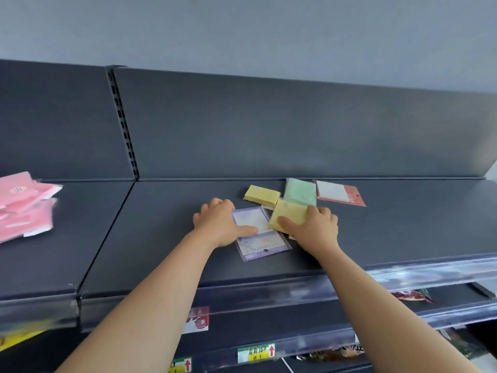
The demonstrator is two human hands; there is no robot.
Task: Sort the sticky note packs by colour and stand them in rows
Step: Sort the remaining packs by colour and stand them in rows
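Head view: on the dark shelf [166, 211] the left hand [222, 224] clasps the purple pack [259, 232], which lies flat. The right hand [316, 228] grips a yellow pack [287, 216] just beside it, and behind them lie a second yellow pack [262, 195], a green pack [300, 193] and a red pack [339, 193].

Right hand [315, 230] round nearer yellow pack [287, 215], left hand [218, 224] round purple pack [265, 244]

Dark grey metal shelf [403, 232] with matching back panel [295, 125]; slotted upright [122, 125] at left; clear price rail [430, 273] along front edge; yellow-green price labels [256, 352] on the lower rails; pale grey wall [242, 28] above.
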